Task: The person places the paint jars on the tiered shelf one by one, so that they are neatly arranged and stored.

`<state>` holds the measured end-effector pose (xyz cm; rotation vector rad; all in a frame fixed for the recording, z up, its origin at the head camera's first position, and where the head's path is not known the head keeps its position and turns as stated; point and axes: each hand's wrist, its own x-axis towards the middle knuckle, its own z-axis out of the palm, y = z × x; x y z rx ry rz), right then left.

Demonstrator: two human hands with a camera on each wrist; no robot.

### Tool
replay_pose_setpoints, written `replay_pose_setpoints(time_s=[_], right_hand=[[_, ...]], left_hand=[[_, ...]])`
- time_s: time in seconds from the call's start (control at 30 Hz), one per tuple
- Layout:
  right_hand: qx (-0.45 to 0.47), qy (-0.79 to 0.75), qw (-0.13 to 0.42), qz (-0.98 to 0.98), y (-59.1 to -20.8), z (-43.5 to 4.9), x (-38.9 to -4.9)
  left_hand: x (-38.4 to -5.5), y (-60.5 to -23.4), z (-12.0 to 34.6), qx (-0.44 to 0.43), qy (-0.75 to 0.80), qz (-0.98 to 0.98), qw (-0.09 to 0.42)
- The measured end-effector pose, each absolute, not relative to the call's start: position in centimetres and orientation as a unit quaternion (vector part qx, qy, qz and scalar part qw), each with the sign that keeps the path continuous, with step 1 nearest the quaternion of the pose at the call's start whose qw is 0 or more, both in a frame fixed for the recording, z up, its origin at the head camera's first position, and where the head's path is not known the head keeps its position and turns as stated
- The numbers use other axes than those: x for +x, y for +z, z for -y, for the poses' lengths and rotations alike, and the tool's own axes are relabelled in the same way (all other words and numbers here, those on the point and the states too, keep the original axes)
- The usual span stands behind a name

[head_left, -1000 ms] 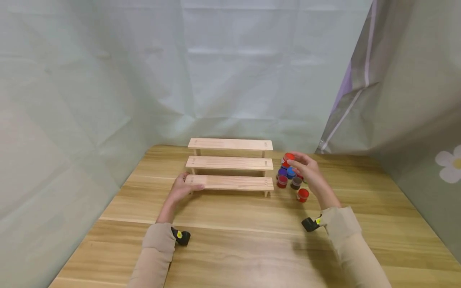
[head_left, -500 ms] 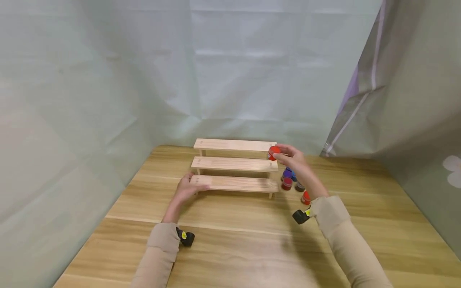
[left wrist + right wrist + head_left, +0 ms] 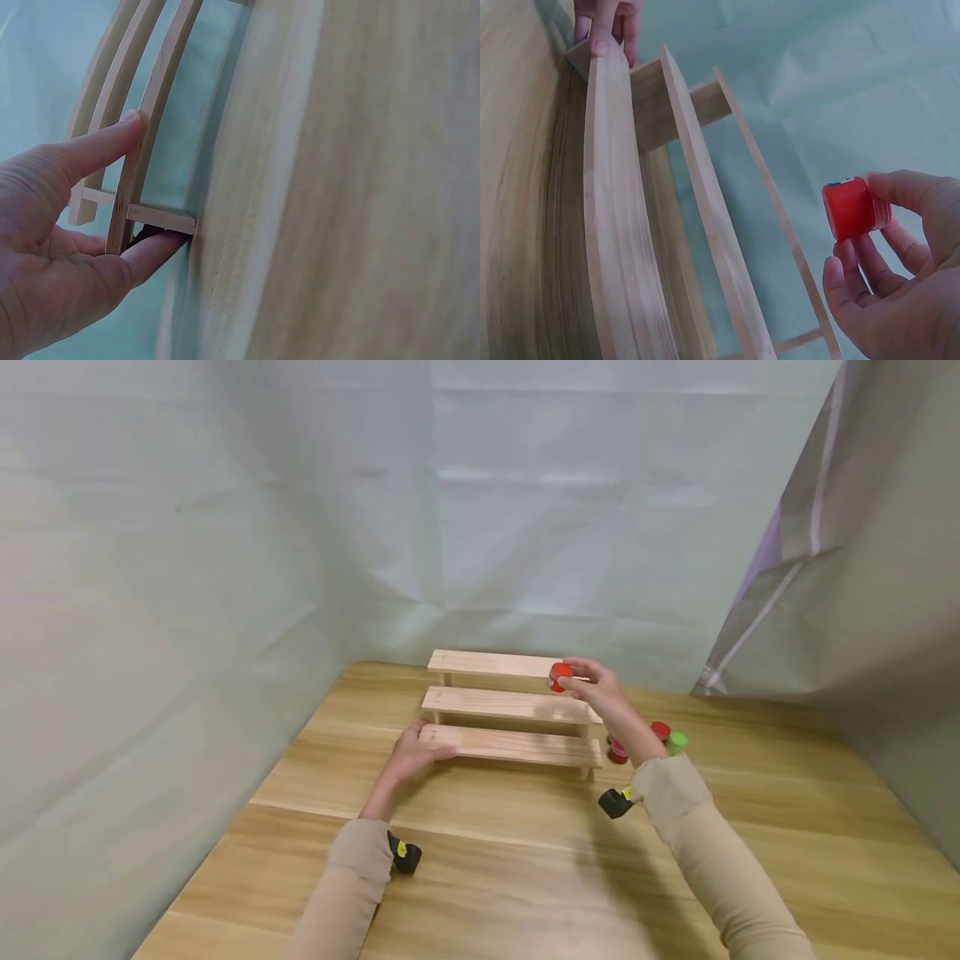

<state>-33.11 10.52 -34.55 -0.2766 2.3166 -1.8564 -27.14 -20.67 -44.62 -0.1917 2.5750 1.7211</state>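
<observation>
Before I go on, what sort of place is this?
Probably a makeshift, curtained-off tabletop workspace: sheeting hangs behind and beside a wood-grain table, which bears a three-tier wooden rack and small jars.

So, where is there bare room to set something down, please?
Visible shelf tops of the pale wooden tiered stand look bare except at the left hand; so does the brown wood-grain tabletop between the beige sleeves. Right of the stand, small red jars and a green-lidded jar make it crowded.

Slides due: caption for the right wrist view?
Right hand pinching a red jar while the left hand grips a wooden rack.
</observation>
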Motion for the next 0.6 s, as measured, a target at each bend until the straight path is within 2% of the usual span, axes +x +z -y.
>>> replay_pose_setpoints(time_s=[0.6], right_hand=[[-0.084, -0.665, 0.1, -0.735, -33.3, -5.7, -34.8]], left_hand=[[-27.0, -44.8, 19.9, -0.067, 0.577, -0.814, 0.025]])
